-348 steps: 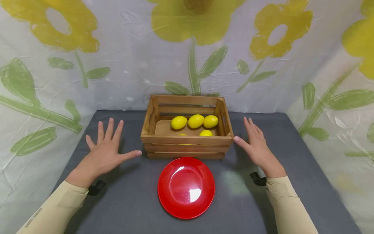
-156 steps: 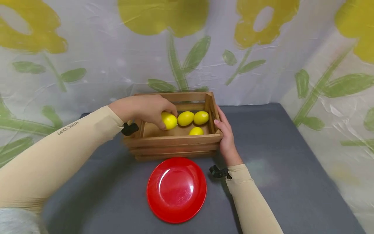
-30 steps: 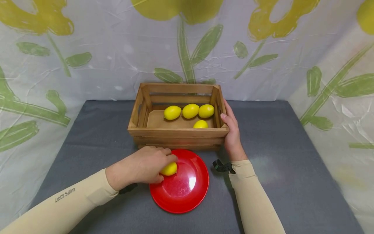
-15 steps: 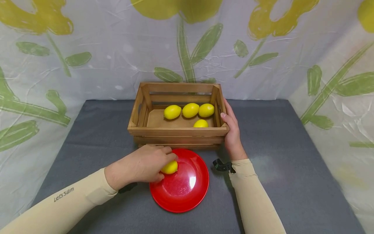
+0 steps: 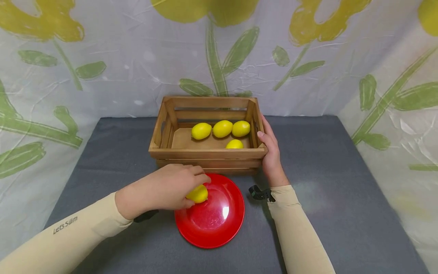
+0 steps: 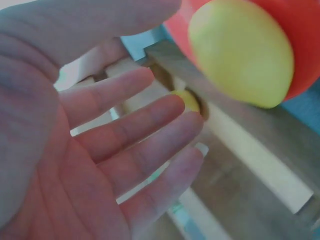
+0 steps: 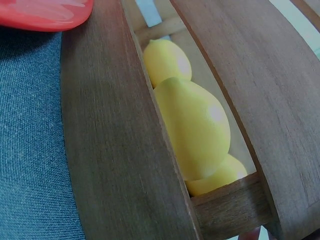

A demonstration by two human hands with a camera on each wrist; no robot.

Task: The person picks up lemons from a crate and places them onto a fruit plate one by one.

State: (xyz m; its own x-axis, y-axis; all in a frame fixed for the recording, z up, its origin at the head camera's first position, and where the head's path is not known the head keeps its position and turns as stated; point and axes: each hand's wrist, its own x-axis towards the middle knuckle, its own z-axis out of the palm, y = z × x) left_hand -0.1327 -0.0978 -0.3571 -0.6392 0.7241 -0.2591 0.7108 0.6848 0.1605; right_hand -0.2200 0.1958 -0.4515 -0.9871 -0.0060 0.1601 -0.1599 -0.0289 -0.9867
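Note:
A yellow lemon point(image 5: 199, 195) lies on the left part of the red plate point(image 5: 215, 228). My left hand point(image 5: 167, 186) hovers over that lemon with fingers spread. In the left wrist view, a gap separates these fingers point(image 6: 150, 150) from the lemon point(image 6: 240, 50). Behind the plate stands a slatted wooden crate point(image 5: 208, 153), its right end gripped by my right hand point(image 5: 272, 156), thumb at the rim and fingers along the outside. Several lemons point(image 5: 222, 129) lie inside toward the right; the front board partly hides one. The right wrist view shows lemons point(image 7: 195, 130) between slats.
A dark grey cloth point(image 5: 318, 198) covers the table. Flower-printed sheeting point(image 5: 137, 76) hangs behind the crate and along both sides. The plate sits close against the crate's front.
Both hands were spread beside the crate at first. My right hand took its end; my left hand brought a lemon out to the plate. Now the left fingers have loosened from it.

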